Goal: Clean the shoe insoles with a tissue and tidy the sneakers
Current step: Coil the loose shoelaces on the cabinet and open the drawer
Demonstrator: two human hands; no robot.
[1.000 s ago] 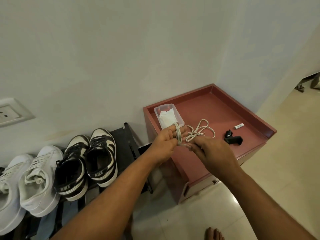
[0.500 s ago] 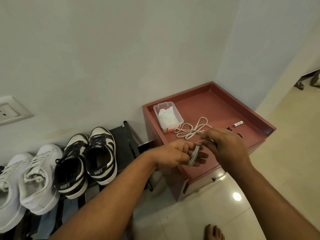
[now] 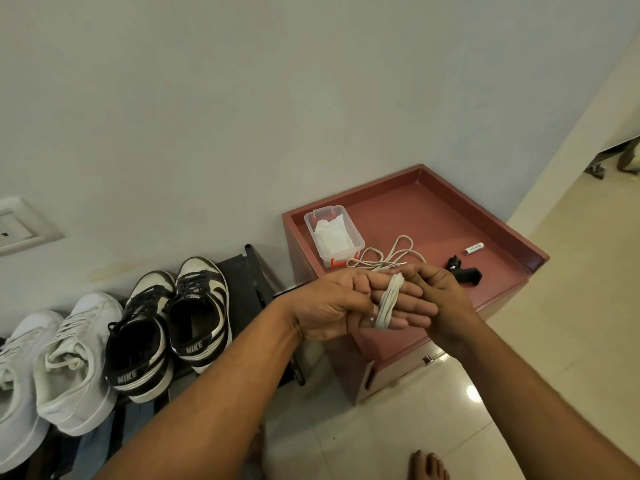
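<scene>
A white shoelace [image 3: 389,301] is wound in a coil around the fingers of my left hand [image 3: 332,303], which is held in front of the red cabinet [image 3: 433,216]. My right hand [image 3: 443,299] pinches the lace at the top of the coil. A second loose white lace [image 3: 394,256] lies on the cabinet top. Beside it stands a clear plastic box [image 3: 358,242] with white tissue [image 3: 332,233] inside. A black-and-white sneaker pair [image 3: 201,306] sits on the dark shoe rack [image 3: 242,282], with a white sneaker pair [image 3: 72,358] to its left.
On the cabinet top also lie a white battery [image 3: 473,248] and a small black object [image 3: 465,271]. A wall socket [image 3: 17,225] is at the far left. My bare foot [image 3: 427,465] stands on the shiny tiled floor below.
Both hands dropped off the cabinet top toward me, then rose a little. The lace is now fully coiled round my left fingers, and no strand runs to the table.
</scene>
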